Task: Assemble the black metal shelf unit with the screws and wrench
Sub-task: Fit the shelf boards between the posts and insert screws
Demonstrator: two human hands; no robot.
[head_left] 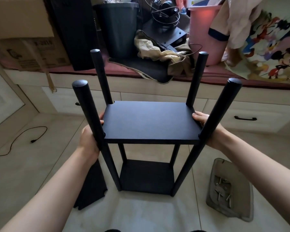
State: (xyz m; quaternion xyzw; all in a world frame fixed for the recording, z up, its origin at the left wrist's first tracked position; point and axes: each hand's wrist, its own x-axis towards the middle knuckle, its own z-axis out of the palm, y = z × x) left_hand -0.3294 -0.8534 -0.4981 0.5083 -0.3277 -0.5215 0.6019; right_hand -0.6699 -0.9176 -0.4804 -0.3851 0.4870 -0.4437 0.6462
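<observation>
We are gripping the middle shelf panel (149, 120) with our left hand (89, 139) and right hand (208, 126), levelling it between the four posts (87, 111) for screwing, apparently.

text: we read only a blurred "-2019" on the cardboard box (32, 52) at upper left | other print there: too blurred for us to read
</observation>
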